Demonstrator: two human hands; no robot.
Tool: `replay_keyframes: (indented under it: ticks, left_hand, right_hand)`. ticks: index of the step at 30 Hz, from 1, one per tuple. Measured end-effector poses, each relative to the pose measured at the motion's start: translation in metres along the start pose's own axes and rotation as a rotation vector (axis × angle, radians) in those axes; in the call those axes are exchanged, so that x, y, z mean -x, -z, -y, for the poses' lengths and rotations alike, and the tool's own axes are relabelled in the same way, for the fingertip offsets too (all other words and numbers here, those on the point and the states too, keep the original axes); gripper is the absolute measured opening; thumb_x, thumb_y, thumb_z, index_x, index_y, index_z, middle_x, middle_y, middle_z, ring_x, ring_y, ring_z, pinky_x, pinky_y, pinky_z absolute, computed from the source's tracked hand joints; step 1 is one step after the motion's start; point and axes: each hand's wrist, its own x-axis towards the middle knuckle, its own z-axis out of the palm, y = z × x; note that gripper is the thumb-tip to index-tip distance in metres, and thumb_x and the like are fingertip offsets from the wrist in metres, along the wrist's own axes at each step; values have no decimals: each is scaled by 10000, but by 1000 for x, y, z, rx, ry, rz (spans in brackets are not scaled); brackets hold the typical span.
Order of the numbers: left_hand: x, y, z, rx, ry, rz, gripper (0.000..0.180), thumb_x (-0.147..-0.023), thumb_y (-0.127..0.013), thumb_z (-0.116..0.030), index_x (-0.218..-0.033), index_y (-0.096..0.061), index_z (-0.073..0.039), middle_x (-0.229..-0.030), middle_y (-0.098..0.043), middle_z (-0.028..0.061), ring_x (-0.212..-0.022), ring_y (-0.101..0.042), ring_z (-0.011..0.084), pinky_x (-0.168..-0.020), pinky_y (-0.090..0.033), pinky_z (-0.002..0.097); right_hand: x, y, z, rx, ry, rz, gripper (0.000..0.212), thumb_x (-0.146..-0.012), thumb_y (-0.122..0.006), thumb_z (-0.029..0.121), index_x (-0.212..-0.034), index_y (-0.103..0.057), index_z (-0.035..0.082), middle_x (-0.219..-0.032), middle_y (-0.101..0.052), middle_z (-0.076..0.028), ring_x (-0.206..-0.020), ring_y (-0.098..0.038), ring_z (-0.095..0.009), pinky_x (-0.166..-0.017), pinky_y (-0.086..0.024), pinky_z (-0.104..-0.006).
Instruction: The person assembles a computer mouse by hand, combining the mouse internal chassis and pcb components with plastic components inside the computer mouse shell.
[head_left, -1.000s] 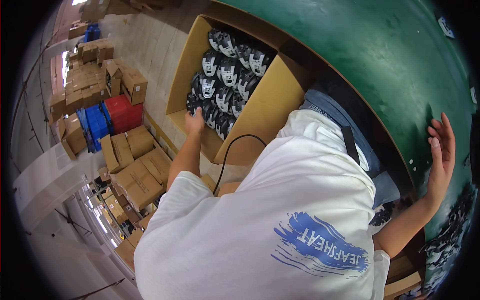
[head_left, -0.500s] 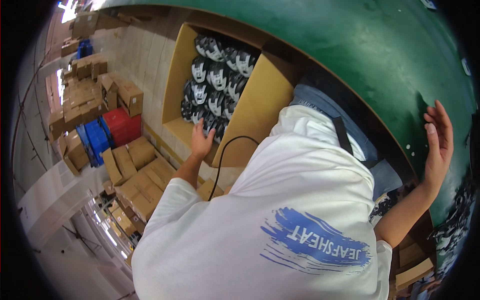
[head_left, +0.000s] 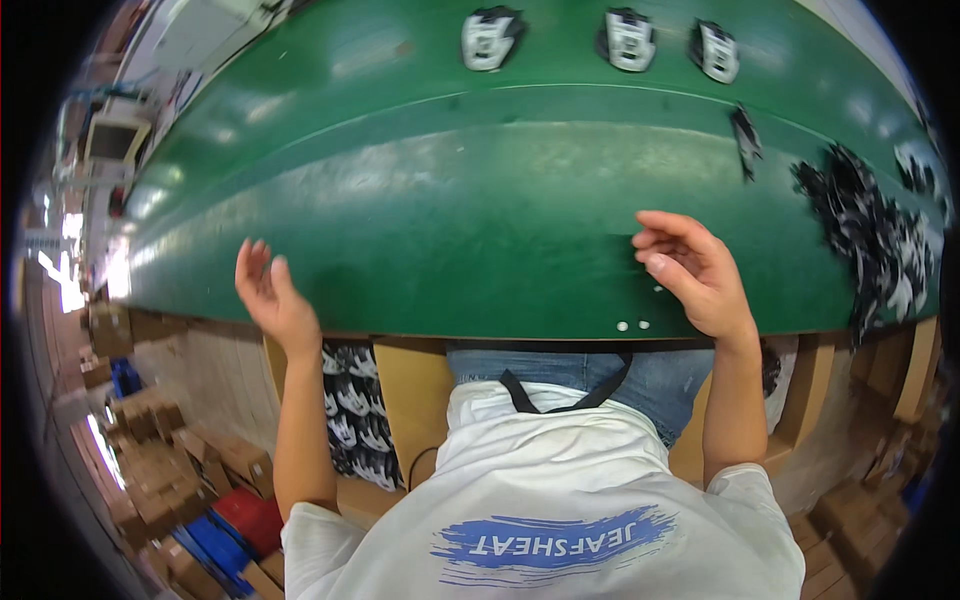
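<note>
My left hand (head_left: 277, 302) hovers over the left part of the green worktable (head_left: 450, 230), near its front edge. Its fingers are apart and nothing is in them. Over the table's front right, my right hand (head_left: 700, 275) is held with loosely curved fingers, also without anything in it. A few small white round bits (head_left: 623, 326) lie on the table beside it. Below the table edge on my left, a cardboard box (head_left: 415, 390) holds rows of black-and-white shell-shaped pieces (head_left: 358, 405); the exact kind is unclear.
Three similar black-and-white pieces (head_left: 630, 40) lie along the far side. A narrow dark piece (head_left: 746, 142) is nearer, and a heap of black-and-white parts (head_left: 880, 235) covers the right end. Cartons (head_left: 150, 450), with red and blue bins (head_left: 245, 515), stand on the left floor.
My view has swung from the box on the left to face the table. My left hand, which was at the pieces in the box, is now above the tabletop.
</note>
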Motion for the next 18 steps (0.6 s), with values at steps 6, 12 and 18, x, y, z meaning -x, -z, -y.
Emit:
replay_keyframes:
  ticks: [6,12,18]
  left_hand:
    - [-85,-212,-61,163,-65,402,509,-1057,-685,-219,-1510,-555,-28,-1432,-611,165,-1361,-570,257,-1154,-451,406]
    - [-107,-328,-66,-412,-162,426,832,-947,-748,-563,-1575,-517,-68,-1490,-600,222,-1413,-526,386,-1183,-413,495]
    - [-87,-292,-71,46,-122,419,686,-1021,-739,-424,-1510,-567,25,-1469,-625,212,-1344,-581,278,-1172,-406,375]
  right_hand:
    - [-3,-4,-5,397,331,-153,248,-978,-715,55,-1222,-763,57,-1006,-757,-93,-871,-737,-199,-770,-583,-322]
    - [5,33,-7,507,241,-618,184,-983,-716,97,-1140,-781,26,-1018,-774,-122,-815,-735,-206,-733,-581,-315]
    - [40,130,-2,856,126,-1030,172,-985,-717,143,-1114,-789,53,-1006,-788,-123,-748,-741,-226,-717,-587,-345]
